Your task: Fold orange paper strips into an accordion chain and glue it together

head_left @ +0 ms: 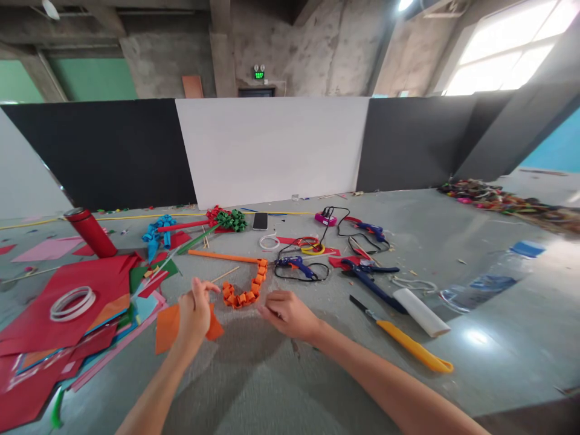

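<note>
An orange folded-paper chain curves on the grey floor, joined to a straight orange paper-wrapped stick. My left hand is left of the chain, over an orange paper sheet; its fingers look apart, and I see nothing between them. Just right of the chain's lower curve, my right hand has its fingers curled together. Whatever they may pinch is hidden. A thin wooden stick lies just beyond my left hand.
Coloured paper and a red bottle lie at left. Beyond are paper flowers, a phone and glue guns. Pliers, a yellow-handled knife, a white roll and a water bottle are at right.
</note>
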`<move>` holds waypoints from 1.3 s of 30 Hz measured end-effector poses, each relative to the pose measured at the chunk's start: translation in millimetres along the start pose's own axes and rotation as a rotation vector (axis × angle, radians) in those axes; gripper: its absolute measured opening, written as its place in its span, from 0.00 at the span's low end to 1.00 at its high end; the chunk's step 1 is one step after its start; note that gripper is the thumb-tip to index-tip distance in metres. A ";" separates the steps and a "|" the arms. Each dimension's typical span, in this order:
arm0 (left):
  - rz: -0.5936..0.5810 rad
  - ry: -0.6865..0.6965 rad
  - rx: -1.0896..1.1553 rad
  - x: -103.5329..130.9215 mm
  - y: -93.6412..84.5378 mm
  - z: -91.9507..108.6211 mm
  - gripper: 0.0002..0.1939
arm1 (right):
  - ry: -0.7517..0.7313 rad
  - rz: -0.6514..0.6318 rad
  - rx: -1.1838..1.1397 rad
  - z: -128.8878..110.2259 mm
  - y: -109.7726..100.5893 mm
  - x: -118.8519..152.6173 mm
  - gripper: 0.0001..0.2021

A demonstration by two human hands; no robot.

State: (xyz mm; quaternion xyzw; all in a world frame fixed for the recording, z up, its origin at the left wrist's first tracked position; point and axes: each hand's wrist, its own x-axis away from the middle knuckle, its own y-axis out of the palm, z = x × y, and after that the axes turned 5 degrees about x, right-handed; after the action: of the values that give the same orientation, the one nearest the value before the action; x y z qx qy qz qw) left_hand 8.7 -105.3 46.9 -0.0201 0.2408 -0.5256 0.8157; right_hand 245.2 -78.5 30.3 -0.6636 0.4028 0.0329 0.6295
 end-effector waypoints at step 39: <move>-0.326 -0.221 0.331 17.2 41.1 -9.8 0.19 | 0.638 0.225 0.284 69.1 -9.4 9.1 0.13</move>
State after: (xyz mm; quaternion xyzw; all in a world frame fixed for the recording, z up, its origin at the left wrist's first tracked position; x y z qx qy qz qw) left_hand 45.2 -99.7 20.0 0.0178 0.0546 -0.6770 0.7337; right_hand 288.8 -24.5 18.7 -0.4982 0.6499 -0.1631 0.5503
